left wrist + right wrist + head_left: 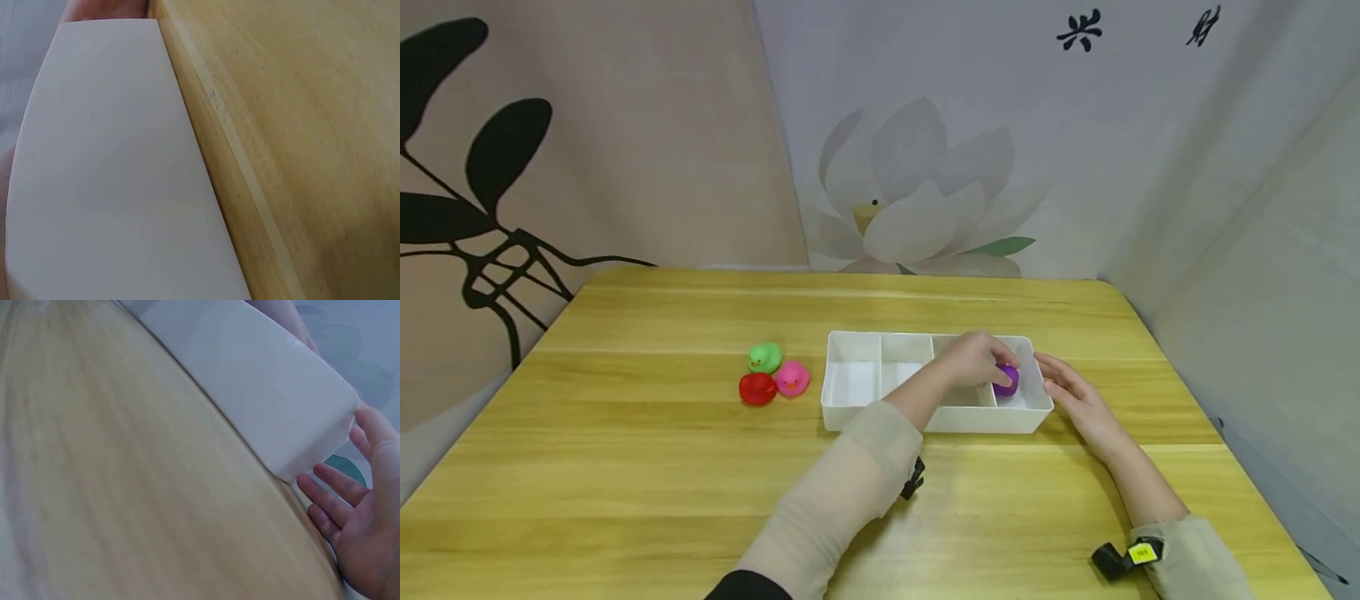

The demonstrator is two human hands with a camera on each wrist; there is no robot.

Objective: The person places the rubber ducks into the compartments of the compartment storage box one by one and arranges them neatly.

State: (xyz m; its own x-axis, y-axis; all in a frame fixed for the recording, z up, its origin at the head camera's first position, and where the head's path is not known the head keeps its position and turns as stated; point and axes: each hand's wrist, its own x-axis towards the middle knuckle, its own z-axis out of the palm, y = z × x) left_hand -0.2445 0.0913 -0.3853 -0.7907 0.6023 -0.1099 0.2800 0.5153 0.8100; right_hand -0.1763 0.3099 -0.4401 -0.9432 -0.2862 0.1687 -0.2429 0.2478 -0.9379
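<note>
A white divided box (853, 418) lies lengthwise across the table. My left hand (976, 360) reaches over its front wall into the rightmost compartment. Thumb and fingers there hold a purple rounded toy (1009, 383), partly covered by them. At the box's right end is my right hand (1078, 403), its fingers extended along the end wall. In the right wrist view, the thumb of that hand (375, 506) meets the top corner while the other fingers spread lower down. The box's front wall (119, 156) fills much of the left wrist view and hides the toy.
Left of the box, a green rubber duck (764, 357), a pink rubber duck (792, 379) and a red duck-like toy (757, 389) sit close together on the wooden table (625, 467). Printed cloth (700, 150) hangs behind the table.
</note>
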